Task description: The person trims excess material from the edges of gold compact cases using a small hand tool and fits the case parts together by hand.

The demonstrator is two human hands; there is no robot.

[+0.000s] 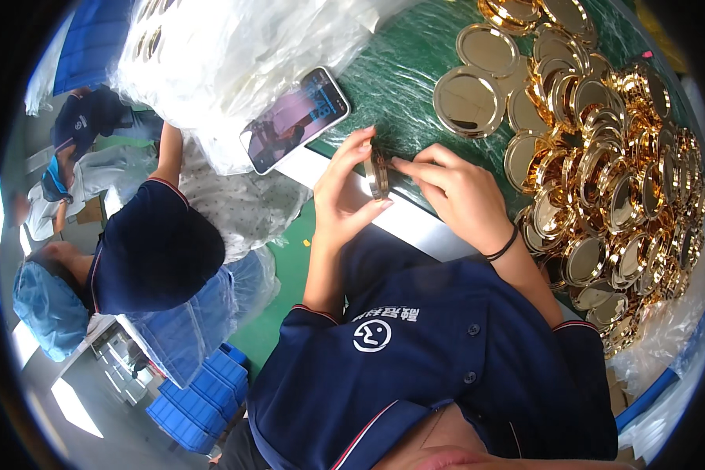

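Observation:
Between the thumb and fingers of my left hand [341, 192], a round gold lid [379, 178] stands on edge, turned nearly side-on. My right hand [464, 194] is closed, its fingertips drawn together at the open side of the lid. Anything pinched in them is too small to make out. A dark band circles the right wrist. To the right of my hands lies a large heap of shiny gold lids [595, 184], spread over the green tabletop [399, 74]. Two flat lids [468, 102] lie at its near-left edge.
A phone [296, 119] with a lit screen lies left of my hands, against clear plastic bags [235, 63]. The table has a pale metal edge [423, 223]. At left, a co-worker in a blue cap [51, 301] sits close by; blue bins [200, 399] stand below.

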